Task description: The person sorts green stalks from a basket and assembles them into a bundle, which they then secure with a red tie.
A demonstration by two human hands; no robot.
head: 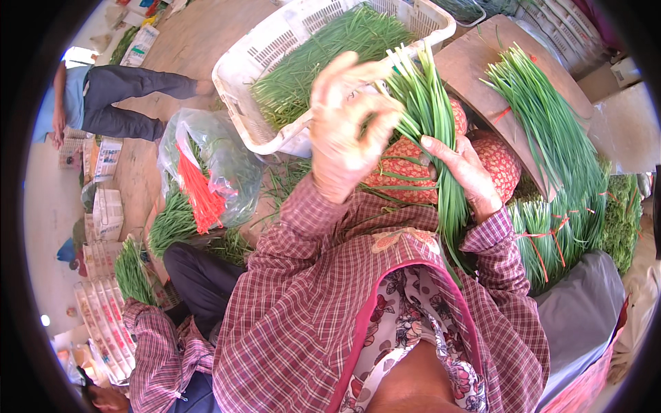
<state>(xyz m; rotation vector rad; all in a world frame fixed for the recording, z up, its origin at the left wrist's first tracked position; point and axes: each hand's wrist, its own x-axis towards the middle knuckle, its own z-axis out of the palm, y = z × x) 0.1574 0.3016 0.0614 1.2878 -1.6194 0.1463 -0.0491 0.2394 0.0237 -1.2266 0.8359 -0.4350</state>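
Observation:
A loose bunch of garlic chives [434, 108], pale stem ends uppermost, is gripped in my right hand [467, 173] with the thumb across it. Its green leaves hang down against my checked sleeve. Blurred, my left hand [343, 124] is raised beside the pale stems, its fingers curved and apart; I see nothing clearly held in it. Below both hands, red floral fabric [408, 173] covers my knees, with a few loose leaves on it. A white plastic crate [232, 93] ahead contains a heap of chives [330, 67].
To the right, a bunch of chives [542, 108] lies on a brown board [465, 57]; tied bundles [537, 232] stand below it. Red ties [199, 191] rest on a clear plastic bag [235, 160] at left. One person [124, 98] stands farther left; another's checked sleeve [155, 351] is close by.

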